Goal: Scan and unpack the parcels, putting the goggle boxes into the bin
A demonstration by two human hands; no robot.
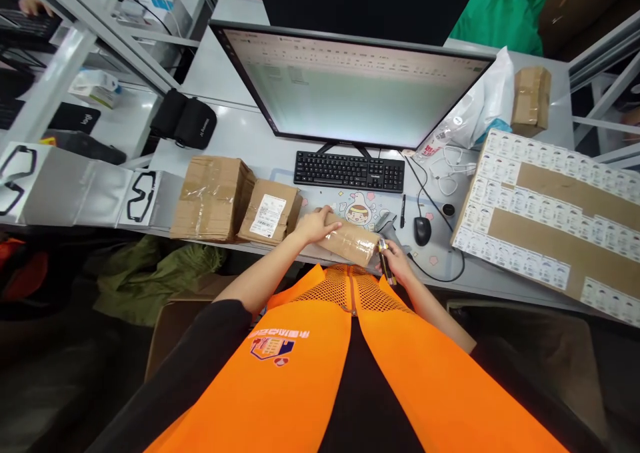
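Observation:
My left hand (315,226) grips the left end of a small taped cardboard parcel (353,243) held at the desk's near edge, just above my orange vest. My right hand (397,263) is closed around a slim yellow-and-black tool, apparently a utility knife (386,266), whose tip sits at the parcel's right end. A grey handheld scanner (387,225) lies just behind that hand.
Two taped cardboard boxes (213,198) (270,213) stand left of my hands, one bearing a white label. A keyboard (349,171), monitor (355,86), pen (403,211) and mouse (422,229) lie beyond. A large flat carton (555,219) edged with printed stickers fills the right side. Another person's hand (31,3) shows far left.

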